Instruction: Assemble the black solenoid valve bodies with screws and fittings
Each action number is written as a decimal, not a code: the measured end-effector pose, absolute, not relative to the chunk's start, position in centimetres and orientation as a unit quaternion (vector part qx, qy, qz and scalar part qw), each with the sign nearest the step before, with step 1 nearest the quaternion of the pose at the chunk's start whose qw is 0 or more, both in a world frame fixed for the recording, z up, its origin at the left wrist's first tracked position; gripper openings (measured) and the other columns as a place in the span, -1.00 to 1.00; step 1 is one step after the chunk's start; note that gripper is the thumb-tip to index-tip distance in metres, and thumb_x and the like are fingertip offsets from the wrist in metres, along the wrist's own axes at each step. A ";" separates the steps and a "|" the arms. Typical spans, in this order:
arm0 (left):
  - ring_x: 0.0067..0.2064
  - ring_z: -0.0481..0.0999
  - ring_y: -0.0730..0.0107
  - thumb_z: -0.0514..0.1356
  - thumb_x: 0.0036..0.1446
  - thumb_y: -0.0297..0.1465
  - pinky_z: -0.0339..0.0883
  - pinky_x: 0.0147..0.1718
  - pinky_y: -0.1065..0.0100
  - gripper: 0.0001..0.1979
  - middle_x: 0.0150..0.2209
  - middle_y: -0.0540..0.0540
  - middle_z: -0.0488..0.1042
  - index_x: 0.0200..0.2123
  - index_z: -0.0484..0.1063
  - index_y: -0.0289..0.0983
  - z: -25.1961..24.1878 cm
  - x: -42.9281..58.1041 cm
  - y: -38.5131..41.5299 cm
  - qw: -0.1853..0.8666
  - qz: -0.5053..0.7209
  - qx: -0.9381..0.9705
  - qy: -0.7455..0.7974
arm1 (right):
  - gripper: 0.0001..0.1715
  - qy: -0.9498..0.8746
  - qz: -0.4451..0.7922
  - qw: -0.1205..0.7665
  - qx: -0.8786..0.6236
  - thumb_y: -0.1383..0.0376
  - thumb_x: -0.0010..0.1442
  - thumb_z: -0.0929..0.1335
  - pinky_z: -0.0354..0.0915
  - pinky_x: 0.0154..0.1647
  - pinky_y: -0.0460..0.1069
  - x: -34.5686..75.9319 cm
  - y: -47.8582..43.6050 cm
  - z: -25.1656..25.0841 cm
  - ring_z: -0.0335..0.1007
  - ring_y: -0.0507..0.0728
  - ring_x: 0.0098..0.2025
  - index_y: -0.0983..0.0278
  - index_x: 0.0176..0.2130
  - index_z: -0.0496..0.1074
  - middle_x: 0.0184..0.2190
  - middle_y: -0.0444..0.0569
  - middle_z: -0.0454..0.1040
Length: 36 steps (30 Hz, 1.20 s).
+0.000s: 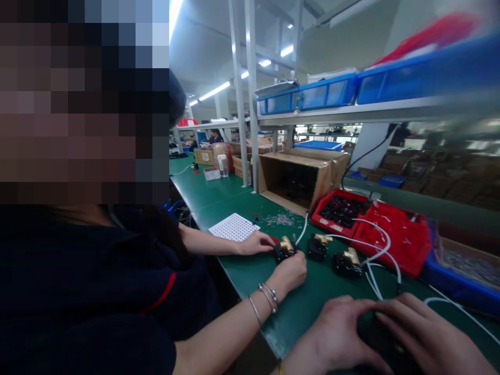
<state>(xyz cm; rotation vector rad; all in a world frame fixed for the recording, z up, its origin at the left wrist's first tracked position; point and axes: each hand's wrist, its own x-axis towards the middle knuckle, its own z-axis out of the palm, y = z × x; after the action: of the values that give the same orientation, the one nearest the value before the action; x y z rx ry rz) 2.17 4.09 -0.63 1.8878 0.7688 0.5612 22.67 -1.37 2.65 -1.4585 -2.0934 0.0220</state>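
Observation:
My left hand (336,333) and my right hand (425,333) rest at the near edge of the green bench (242,276), both closed around a dark black part (377,333) that is mostly hidden between them. Beyond them stand three black fixtures with brass pieces on top, the middle one (318,246) and the right one (347,262) tied to white cables (380,245). A co-worker on my left holds the left fixture (285,249) with both hands, one hand (291,271) wearing bracelets.
Red trays (394,237) of small parts lie behind the fixtures, a blue bin (461,276) at the right. A white perforated sheet (234,227), scattered small screws (279,220), and an open cardboard box (300,177) sit farther back. Blue bins (328,92) line the overhead shelf.

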 end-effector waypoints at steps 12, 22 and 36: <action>0.01 0.46 0.10 0.57 -0.30 -0.40 0.35 0.02 0.19 -0.10 0.01 -0.05 0.49 0.21 0.45 -0.02 0.0 2.9 4.2 0.519 0.248 0.757 0.311 | -0.92 -0.735 0.186 0.151 -0.634 0.38 0.29 0.39 0.30 -0.18 -0.03 20.4 -1.5 9.9 0.45 0.10 -0.19 0.22 -0.26 0.50 -0.24 -0.10 0.49; -0.10 0.44 0.19 0.59 -0.32 -0.45 0.23 -0.17 0.29 -0.24 -0.13 0.01 0.48 0.05 0.54 -0.11 0.7 2.9 3.9 0.496 0.246 0.760 0.340 | -0.81 -0.722 0.186 0.122 -0.655 0.53 0.22 0.37 0.21 -0.21 -0.05 18.6 -1.4 9.4 0.37 0.08 -0.21 0.26 -0.23 0.49 -0.20 -0.08 0.37; -0.16 0.42 0.23 0.57 -0.29 -0.47 0.21 -0.24 0.31 -0.26 -0.14 0.00 0.48 0.06 0.54 -0.11 0.9 2.9 4.1 0.497 0.242 0.766 0.328 | -0.74 -0.670 0.173 0.166 -0.703 0.62 0.14 0.35 0.10 -0.28 -0.06 17.5 -1.0 8.3 0.30 0.05 -0.27 0.28 -0.38 0.37 -0.30 -0.14 0.32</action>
<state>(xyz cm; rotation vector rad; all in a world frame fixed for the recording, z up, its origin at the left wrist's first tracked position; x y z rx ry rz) 2.86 4.06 0.90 1.8553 0.7954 0.5871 17.51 -1.01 8.34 -2.0012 -1.9083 0.4915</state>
